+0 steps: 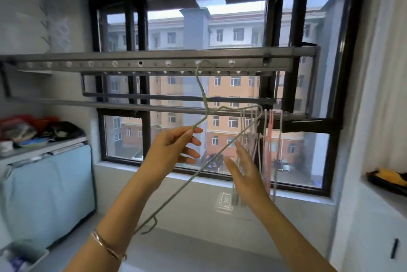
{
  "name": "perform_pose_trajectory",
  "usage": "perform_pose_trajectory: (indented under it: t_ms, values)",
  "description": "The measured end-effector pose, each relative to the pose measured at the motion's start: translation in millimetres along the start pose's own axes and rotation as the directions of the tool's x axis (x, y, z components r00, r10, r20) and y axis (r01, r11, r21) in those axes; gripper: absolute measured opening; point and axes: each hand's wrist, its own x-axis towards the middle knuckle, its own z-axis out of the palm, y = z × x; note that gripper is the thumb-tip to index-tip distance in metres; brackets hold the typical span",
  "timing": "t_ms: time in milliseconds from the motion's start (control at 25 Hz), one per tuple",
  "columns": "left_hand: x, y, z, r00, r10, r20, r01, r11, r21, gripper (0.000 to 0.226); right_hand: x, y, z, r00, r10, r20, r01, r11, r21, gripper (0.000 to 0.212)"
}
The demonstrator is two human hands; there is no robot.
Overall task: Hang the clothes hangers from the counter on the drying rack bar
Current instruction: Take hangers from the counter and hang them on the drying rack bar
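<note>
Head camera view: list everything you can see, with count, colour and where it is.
green hanger: one, pale green wire, hook up at the rack
hung hangers: several, white and pink, on a lower rack bar, right
drying rack: one, grey metal, across the window
window: one, dark frame, behind the rack
cabinet: one, light blue front, left
clutter: several items, red, black, blue, cabinet top
yellow item: one, yellow on black, right ledge
bracelet: one, rose gold, left wrist
left hand: pinches the green hanger's shoulder
right hand: open, beside the hanger's bottom bar
</note>
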Motion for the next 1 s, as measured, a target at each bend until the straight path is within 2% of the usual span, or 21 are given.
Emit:
perform_pose_trajectory:
  t_ms: [80, 240, 320, 480, 640, 1000]
  values:
    - [0.5, -13.1, -22.7, 0.999, -0.040, -0.009, 0.040, 0.999, 0.008, 0.023, 3.6, 16.1, 8.6, 1.000, 0.008, -0.011, -0.009, 0.989, -0.146, 0.051]
    - [8.2, -40.2, -43.6, 0.993, -0.116, -0.012, 0.116, 0.993, 0.002, 0.022, 7.1, 52.0, 4.0, 0.997, 0.043, -0.056, -0.062, 0.918, -0.392, 0.053]
    - [16.1, -51.0, -45.9, 0.990, -0.136, -0.038, 0.135, 0.991, -0.005, 0.022, 9.8, 61.6, -2.2, 0.995, 0.063, -0.078, -0.094, 0.864, -0.495, 0.056]
    - [37.4, -75.0, -27.3, 0.981, -0.189, -0.055, 0.186, 0.981, -0.050, 0.021, 16.4, 68.6, -11.9, 0.998, 0.054, -0.042, -0.068, 0.735, -0.674, 0.056]
    - [65.2, -99.9, 14.0, 0.967, -0.251, -0.035, 0.244, 0.961, -0.128, 0.022, 16.9, 73.5, -15.9, 0.998, 0.056, -0.004, -0.040, 0.666, -0.745, 0.053]
    - [134.2, -111.6, 97.7, 0.964, -0.249, -0.093, 0.231, 0.958, -0.171, 0.024, 18.4, 72.1, -23.2, 0.996, 0.084, 0.014, -0.046, 0.670, -0.741, 0.049]
